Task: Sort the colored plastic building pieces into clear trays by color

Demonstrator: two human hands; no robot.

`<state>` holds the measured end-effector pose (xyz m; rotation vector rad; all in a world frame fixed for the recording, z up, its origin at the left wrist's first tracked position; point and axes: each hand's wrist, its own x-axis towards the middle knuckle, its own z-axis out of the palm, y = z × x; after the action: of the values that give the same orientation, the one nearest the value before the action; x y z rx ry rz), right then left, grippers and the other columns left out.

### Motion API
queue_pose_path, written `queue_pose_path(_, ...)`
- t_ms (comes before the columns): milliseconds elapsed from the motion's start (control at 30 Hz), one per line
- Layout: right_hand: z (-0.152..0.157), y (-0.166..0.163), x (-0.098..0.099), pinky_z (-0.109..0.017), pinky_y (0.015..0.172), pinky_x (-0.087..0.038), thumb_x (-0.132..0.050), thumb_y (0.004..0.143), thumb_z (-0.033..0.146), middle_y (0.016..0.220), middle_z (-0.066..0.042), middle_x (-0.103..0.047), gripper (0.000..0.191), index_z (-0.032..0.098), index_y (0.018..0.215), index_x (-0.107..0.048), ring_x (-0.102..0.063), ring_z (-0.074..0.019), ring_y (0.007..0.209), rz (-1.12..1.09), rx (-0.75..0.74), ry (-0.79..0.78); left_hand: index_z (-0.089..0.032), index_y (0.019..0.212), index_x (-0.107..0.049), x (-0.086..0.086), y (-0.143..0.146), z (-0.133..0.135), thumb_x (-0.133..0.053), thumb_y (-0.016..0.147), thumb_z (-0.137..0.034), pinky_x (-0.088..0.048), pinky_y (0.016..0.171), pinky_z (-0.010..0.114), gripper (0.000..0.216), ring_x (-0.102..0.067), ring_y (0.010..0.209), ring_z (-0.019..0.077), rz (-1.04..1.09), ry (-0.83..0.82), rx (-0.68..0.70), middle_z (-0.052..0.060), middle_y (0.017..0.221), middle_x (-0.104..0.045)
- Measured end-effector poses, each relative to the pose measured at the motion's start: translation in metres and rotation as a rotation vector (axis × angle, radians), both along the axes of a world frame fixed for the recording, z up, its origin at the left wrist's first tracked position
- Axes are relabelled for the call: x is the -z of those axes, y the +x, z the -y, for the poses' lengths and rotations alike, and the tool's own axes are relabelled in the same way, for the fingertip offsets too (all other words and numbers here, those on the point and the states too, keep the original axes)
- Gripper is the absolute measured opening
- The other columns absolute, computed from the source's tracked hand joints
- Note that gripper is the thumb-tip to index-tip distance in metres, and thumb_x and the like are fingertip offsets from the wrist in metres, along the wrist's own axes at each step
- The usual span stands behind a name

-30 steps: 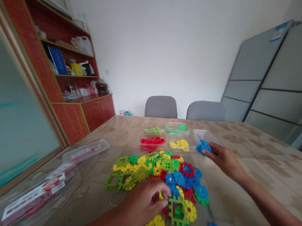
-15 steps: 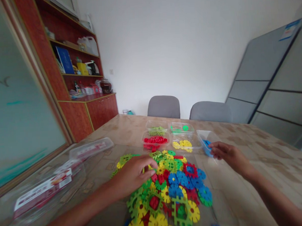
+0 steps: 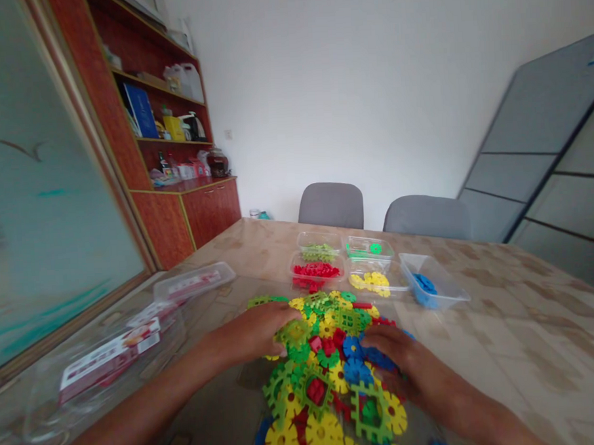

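Note:
A heap of plastic interlocking building pieces [image 3: 328, 372] covers the table in front of me: yellow, green, blue and red notched discs and square frames. At the heap's left edge, my left hand [image 3: 262, 332] has its thumb and fingers apart around a light-green square piece [image 3: 294, 332]; I cannot make out a firm grip. On the right side, my right hand [image 3: 398, 352] reaches over several blue discs [image 3: 355, 359], fingers stretched out and touching them. Its palm hides part of the blue and red pieces. Blue discs [image 3: 424, 286] also lie in the clear tub behind it.
Behind the heap stand clear tubs with red pieces [image 3: 315, 271], yellow discs [image 3: 371, 281], light-green pieces [image 3: 318, 252] and green pieces [image 3: 375, 248]. Clear plastic containers [image 3: 196, 284] and a printed box [image 3: 109, 362] lie at the left. Grey chairs [image 3: 330, 204] stand beyond the table.
My right hand has moved from the blue tub back to the blue discs in the heap. My left hand stays over the heap's left side, near a light-green piece. The view has shifted slightly.

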<state>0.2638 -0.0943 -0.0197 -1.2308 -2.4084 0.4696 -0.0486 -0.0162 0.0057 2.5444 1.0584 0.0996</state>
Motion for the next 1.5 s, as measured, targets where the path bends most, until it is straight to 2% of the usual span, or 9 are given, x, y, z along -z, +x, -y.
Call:
queue_pose_path(100, 0.004, -0.008, 0.01, -0.044, 0.099, -0.045, -0.056, 0.086, 0.015, 0.13, -0.012, -0.056, 0.035, 0.022, 0.12, -0.059, -0.052, -0.0274, 0.119, 0.067, -0.003, 0.013, -0.025, 0.131, -0.05, 0.007, 0.006, 0.001, -0.076, 0.072, -0.019, -0.035, 0.102, 0.038, 0.065, -0.047, 0.124, 0.0302, 0.011, 0.024, 0.001, 0.009, 0.136, -0.051)
queue_pose_path(267, 0.005, -0.018, 0.008, -0.04, 0.096, -0.047, -0.055, 0.085, 0.011, 0.121, -0.01, -0.061, 0.026, 0.02, 0.109, -0.064, -0.056, -0.0255, 0.112, 0.086, -0.022, 0.005, -0.027, 0.126, -0.056, 0.008, 0.01, 0.001, -0.07, 0.079, -0.018, -0.041, 0.093, 0.034, 0.049, -0.057, 0.11, 0.0277, 0.073, 0.031, 0.058, 0.006, 0.118, -0.061)
queue_pose_path(433, 0.005, -0.02, 0.006, -0.039, 0.094, -0.048, -0.055, 0.086, 0.011, 0.121, -0.01, -0.061, 0.025, 0.019, 0.107, -0.065, -0.057, -0.0247, 0.11, 0.077, -0.019, 0.024, -0.026, 0.132, -0.05, 0.012, 0.013, 0.0, -0.076, 0.074, -0.019, -0.033, 0.105, 0.038, 0.064, -0.045, 0.127, 0.0286, 0.127, 0.072, 0.068, 0.008, 0.139, -0.05)
queue_pose_path(600, 0.006, -0.022, 0.006, -0.041, 0.094, -0.047, -0.055, 0.085, 0.009, 0.12, -0.011, -0.062, 0.025, 0.018, 0.106, -0.065, -0.056, -0.026, 0.109, 0.108, -0.023, 0.035, -0.024, 0.131, -0.051, 0.016, 0.021, 0.0, -0.078, 0.074, -0.023, -0.031, 0.107, 0.04, 0.063, -0.042, 0.129, 0.0284, 0.109, 0.05, 0.154, 0.008, 0.135, -0.054)
queue_pose_path(800, 0.006, -0.019, 0.002, -0.036, 0.089, -0.048, -0.053, 0.089, 0.014, 0.111, -0.008, -0.063, 0.016, 0.02, 0.1, -0.064, -0.058, -0.0223, 0.103, 0.063, -0.041, 0.007, -0.025, 0.13, -0.052, -0.011, -0.009, -0.015, -0.072, 0.079, -0.025, -0.035, 0.102, 0.034, 0.056, -0.049, 0.121, 0.0257, 0.108, 0.085, 0.065, 0.006, 0.13, -0.056)
queue_pose_path(933, 0.007, -0.019, -0.003, -0.032, 0.081, -0.048, -0.052, 0.091, 0.014, 0.098, -0.005, -0.064, 0.013, 0.021, 0.095, -0.062, -0.059, -0.0193, 0.092, 0.041, -0.031, -0.021, -0.022, 0.123, -0.056, -0.025, -0.029, -0.017, -0.075, 0.068, -0.013, -0.036, 0.101, 0.034, 0.059, -0.05, 0.119, 0.0283, -0.058, -0.011, -0.039, 0.005, 0.13, -0.056)
queue_pose_path(1067, 0.006, -0.019, -0.003, -0.032, 0.081, -0.047, -0.051, 0.091, 0.012, 0.1, -0.005, -0.062, 0.014, 0.021, 0.095, -0.061, -0.058, -0.0193, 0.094, 0.044, -0.038, -0.035, -0.021, 0.106, -0.058, -0.015, -0.023, -0.008, -0.081, 0.059, -0.011, -0.042, 0.089, 0.029, 0.054, -0.056, 0.106, 0.0254, -0.146, -0.08, 0.042, 0.002, 0.114, -0.06)
queue_pose_path(1233, 0.006, -0.017, -0.001, -0.033, 0.082, -0.047, -0.051, 0.09, 0.011, 0.1, -0.005, -0.062, 0.016, 0.021, 0.098, -0.062, -0.057, -0.0202, 0.094, 0.043, -0.048, -0.032, -0.022, 0.098, -0.053, 0.003, -0.01, 0.001, -0.084, 0.054, -0.014, -0.041, 0.075, 0.024, 0.055, -0.055, 0.095, 0.0222, -0.175, -0.023, 0.085, 0.0, 0.104, -0.056)
queue_pose_path(1500, 0.013, -0.02, -0.018, -0.029, 0.072, -0.045, -0.053, 0.09, 0.016, 0.092, -0.002, -0.064, 0.011, 0.021, 0.084, -0.06, -0.06, -0.0183, 0.086, 0.039, -0.03, -0.078, -0.019, 0.103, -0.054, 0.001, -0.006, 0.003, -0.08, 0.06, -0.019, -0.042, 0.081, 0.028, 0.051, -0.054, 0.1, 0.0256, -0.161, -0.023, 0.041, 0.003, 0.106, -0.056)
